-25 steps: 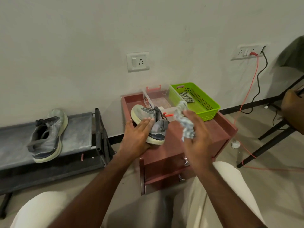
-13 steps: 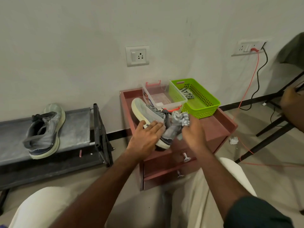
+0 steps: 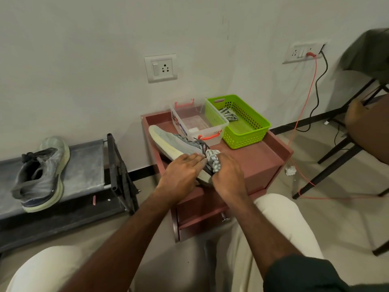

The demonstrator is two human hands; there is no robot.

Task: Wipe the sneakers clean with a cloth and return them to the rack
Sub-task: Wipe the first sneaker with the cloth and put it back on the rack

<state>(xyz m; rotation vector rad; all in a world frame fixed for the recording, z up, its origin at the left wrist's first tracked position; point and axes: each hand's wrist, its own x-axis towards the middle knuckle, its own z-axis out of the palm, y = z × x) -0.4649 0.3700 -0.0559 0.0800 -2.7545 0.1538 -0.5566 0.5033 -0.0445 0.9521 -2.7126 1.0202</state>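
A grey sneaker [image 3: 172,142] with a pale sole lies tipped on its side on the red-brown cabinet [image 3: 261,157], toe pointing to the back left. My left hand [image 3: 181,175] rests on its heel end and holds it down, fingers laid over the side. My right hand [image 3: 228,175] grips a bunched grey-white cloth [image 3: 213,160] and presses it against the sneaker near the laces. The second grey sneaker [image 3: 41,173] stands on the grey top shelf of the black shoe rack [image 3: 88,163] at the left.
A clear plastic box [image 3: 214,127] with orange clips and a green basket [image 3: 252,133] holding another cloth stand at the back of the cabinet. Orange and black cables hang from a wall socket at right. A black-legged chair [image 3: 336,152] and another person's hand [image 3: 362,116] are at the far right.
My right hand has come down from mid-air with the cloth onto the sneaker. The sneaker has been tipped from upright onto its side under my left hand.
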